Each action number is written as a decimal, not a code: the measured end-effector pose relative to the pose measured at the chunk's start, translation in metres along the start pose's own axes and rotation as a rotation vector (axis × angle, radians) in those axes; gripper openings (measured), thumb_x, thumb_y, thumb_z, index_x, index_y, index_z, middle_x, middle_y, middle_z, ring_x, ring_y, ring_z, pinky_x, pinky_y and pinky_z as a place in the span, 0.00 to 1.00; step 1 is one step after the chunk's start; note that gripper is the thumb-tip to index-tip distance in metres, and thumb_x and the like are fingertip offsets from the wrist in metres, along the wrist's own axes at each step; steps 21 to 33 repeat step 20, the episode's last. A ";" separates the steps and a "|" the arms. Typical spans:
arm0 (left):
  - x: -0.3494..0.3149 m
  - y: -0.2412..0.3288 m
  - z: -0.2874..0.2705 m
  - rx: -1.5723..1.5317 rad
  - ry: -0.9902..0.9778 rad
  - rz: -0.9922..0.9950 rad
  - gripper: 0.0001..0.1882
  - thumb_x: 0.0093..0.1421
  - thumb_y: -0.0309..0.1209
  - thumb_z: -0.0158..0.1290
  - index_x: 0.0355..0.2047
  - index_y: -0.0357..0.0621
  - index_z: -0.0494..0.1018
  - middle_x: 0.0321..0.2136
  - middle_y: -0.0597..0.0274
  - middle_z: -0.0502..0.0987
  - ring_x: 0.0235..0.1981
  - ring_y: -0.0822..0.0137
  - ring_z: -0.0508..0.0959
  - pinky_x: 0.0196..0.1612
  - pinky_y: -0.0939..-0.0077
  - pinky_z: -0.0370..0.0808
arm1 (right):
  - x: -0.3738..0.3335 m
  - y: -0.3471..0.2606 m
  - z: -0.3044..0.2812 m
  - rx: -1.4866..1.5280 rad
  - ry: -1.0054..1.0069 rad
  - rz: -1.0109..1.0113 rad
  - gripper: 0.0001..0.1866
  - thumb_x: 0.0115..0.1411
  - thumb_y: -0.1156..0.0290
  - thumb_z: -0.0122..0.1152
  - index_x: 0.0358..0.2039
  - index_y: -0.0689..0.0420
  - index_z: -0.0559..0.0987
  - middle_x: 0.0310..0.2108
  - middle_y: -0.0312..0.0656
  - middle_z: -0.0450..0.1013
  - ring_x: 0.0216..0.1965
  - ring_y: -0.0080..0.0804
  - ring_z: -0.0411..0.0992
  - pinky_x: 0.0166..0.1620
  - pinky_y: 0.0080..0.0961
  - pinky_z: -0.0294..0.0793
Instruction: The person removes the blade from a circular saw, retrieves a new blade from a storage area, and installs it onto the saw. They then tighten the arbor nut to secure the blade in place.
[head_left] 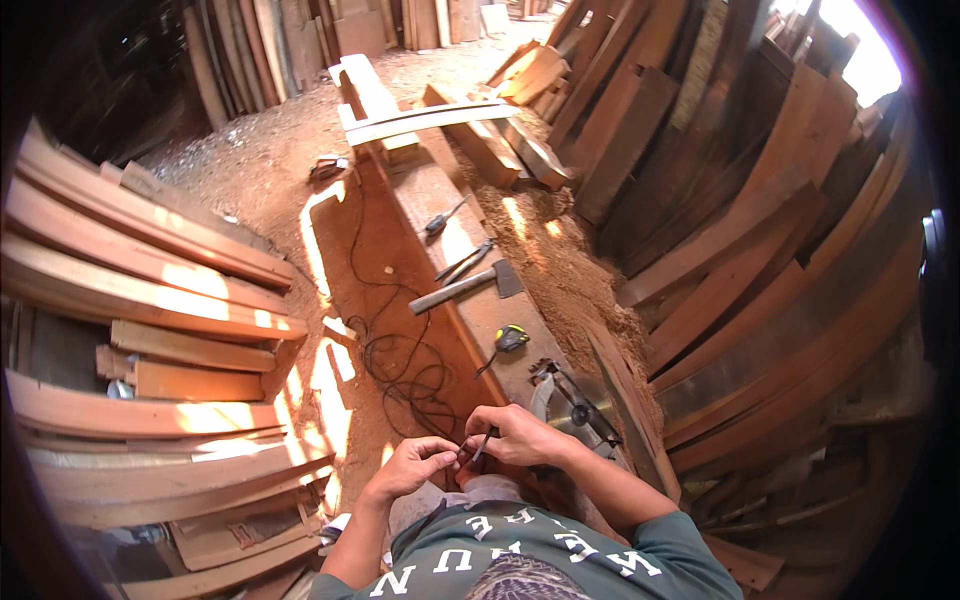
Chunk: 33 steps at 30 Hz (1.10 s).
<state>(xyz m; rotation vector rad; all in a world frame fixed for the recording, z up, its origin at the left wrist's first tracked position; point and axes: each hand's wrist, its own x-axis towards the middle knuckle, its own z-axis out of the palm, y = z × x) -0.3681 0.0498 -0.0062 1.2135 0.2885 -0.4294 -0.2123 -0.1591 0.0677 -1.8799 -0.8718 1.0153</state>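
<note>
Close to my body, both hands meet over my lap. My left hand point(415, 466) is closed, its thumb and fingers pinching a thin dark cable point(484, 444). Just to the right, my right hand point(512, 438) also pinches this cable, a short piece of it sticking up between the fingers. Where the cable leads below the hands is hidden. Nearest to my right hand, a circular saw point(578, 408) lies on the long wooden beam point(510, 312). Farther along it lie a black and yellow tape measure point(511, 338), a hatchet point(470, 288), pliers point(465, 260) and a screwdriver point(446, 217).
A dark cord point(405, 375) lies in loose coils on the floor left of the beam. Stacked planks point(150, 290) line the left side. Leaning boards point(750, 230) crowd the right. A pale board point(430, 122) crosses the beam's far end, and sawdust point(560, 275) covers the ground.
</note>
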 end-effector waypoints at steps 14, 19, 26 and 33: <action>-0.186 -0.110 -0.128 -0.637 0.692 0.378 0.10 0.71 0.24 0.59 0.51 0.44 0.76 0.39 0.64 0.83 0.42 0.73 0.82 0.48 0.78 0.78 | 0.107 0.034 0.214 0.421 -0.010 0.295 0.17 0.78 0.57 0.54 0.47 0.57 0.83 0.28 0.30 0.73 0.27 0.18 0.67 0.32 0.20 0.69; -0.248 -0.204 -0.152 -0.761 0.996 0.297 0.15 0.68 0.24 0.63 0.54 0.41 0.77 0.39 0.65 0.83 0.41 0.74 0.82 0.48 0.80 0.80 | 0.146 0.032 0.296 0.216 -0.287 0.372 0.17 0.77 0.58 0.57 0.48 0.60 0.83 0.31 0.31 0.76 0.32 0.19 0.73 0.35 0.19 0.72; -0.257 -0.229 -0.151 -0.796 1.034 0.254 0.15 0.69 0.26 0.62 0.55 0.42 0.77 0.40 0.66 0.83 0.41 0.74 0.83 0.45 0.81 0.79 | 0.153 0.035 0.310 0.158 -0.328 0.354 0.17 0.76 0.58 0.59 0.50 0.60 0.82 0.31 0.32 0.77 0.32 0.19 0.74 0.34 0.20 0.72; -0.257 -0.229 -0.151 -0.796 1.034 0.254 0.15 0.69 0.26 0.62 0.55 0.42 0.77 0.40 0.66 0.83 0.41 0.74 0.83 0.45 0.81 0.79 | 0.153 0.035 0.310 0.158 -0.328 0.354 0.17 0.76 0.58 0.59 0.50 0.60 0.82 0.31 0.32 0.77 0.32 0.19 0.74 0.34 0.20 0.72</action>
